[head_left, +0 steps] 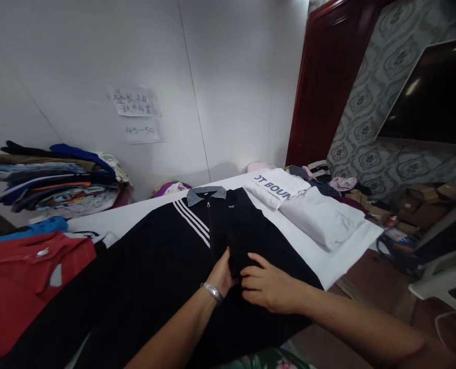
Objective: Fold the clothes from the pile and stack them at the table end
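Note:
A black long-sleeved jacket (pixel 146 266) lies spread out with its front up. It has a grey collar (pixel 206 195), a front zip and three white stripes slanting across one side of the chest. Over the lower front is my left hand (pixel 222 274), wearing a silver bracelet (pixel 212 292). Its thumb points up and its fingers are bent against the dark cloth, closed on it near the front opening. Just to the right, my right hand (pixel 268 284) rests at the jacket front with fingers apart. Black fabric partly hides the fingertips of both hands.
A white table (pixel 351 256) bears the jacket. White folded garments (pixel 320 218) lie to its right. Red clothing (pixel 16 287) lies at left, below a tall stack of folded clothes (pixel 58 179). Cardboard boxes (pixel 420 205) and a white plastic stool (pixel 443 277) stand at right.

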The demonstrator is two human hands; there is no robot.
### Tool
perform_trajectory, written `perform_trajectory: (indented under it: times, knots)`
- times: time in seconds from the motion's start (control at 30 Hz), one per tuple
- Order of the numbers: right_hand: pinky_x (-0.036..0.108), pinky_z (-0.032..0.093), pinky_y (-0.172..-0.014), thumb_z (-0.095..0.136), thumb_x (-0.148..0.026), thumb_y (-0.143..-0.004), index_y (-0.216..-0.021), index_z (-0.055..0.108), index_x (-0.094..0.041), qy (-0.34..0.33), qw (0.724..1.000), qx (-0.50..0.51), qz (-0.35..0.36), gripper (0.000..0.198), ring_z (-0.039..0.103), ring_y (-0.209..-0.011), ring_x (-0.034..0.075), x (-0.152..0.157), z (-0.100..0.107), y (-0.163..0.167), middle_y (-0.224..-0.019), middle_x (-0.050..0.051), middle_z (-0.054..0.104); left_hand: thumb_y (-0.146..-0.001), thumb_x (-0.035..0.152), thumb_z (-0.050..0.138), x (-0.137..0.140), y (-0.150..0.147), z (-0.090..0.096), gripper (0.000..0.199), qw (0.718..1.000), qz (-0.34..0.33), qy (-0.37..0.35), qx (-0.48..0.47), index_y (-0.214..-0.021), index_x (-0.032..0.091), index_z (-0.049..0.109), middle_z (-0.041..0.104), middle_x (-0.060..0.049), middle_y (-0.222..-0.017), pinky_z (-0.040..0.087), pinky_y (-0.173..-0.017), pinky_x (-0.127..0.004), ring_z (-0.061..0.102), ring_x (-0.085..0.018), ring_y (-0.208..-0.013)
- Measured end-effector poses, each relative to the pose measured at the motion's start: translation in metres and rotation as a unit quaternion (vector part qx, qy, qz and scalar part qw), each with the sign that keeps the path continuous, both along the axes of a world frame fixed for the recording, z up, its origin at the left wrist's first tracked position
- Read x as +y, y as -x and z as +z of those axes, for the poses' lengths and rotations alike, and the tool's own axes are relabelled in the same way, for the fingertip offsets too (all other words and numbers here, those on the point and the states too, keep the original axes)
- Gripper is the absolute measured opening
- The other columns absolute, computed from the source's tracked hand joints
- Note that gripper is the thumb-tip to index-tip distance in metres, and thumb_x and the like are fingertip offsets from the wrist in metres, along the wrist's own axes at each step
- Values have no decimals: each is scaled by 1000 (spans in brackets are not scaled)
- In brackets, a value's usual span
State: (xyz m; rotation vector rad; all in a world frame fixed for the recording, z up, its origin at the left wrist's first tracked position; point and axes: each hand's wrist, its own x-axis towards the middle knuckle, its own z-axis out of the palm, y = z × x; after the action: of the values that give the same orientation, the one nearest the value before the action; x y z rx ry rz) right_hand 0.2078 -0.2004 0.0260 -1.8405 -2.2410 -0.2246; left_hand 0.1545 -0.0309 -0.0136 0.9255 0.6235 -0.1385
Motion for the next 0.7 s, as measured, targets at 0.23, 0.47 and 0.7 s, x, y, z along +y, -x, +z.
perform_trajectory:
  times: [0.23,0.47,0.7]
  knots:
    - [52,23,-112,51,-25,-88,-117,58,-21,-96,988,88,-84,30,36,-132,23,-35,-20,-16,-133,9,53,-70,75,51,3,22,2,78,998,11,60,-13,-126,21,53,65,-12,-118,48,-86,-42,60,-29,-108]
    - [50,42,-100,54,-39,-83,-125,56,-23,-129,825,265,-482,45,52,-119,29,-104,-80,-62,-129,11,56,-66,28,74,4,15,4,46,995,38,-73,50,-108,15,62,72,-11,-89,55,-75,-41,68,-29,-86]
    - [44,45,-94,66,-34,-69,-130,54,-25,-89,732,466,-489,63,59,-109,29,-118,-81,-59,-117,7,65,-69,18,67,44,-42,106,19,984,90,-95,-122,-86,12,65,72,-10,-80,56,-78,-40,69,-26,-84]
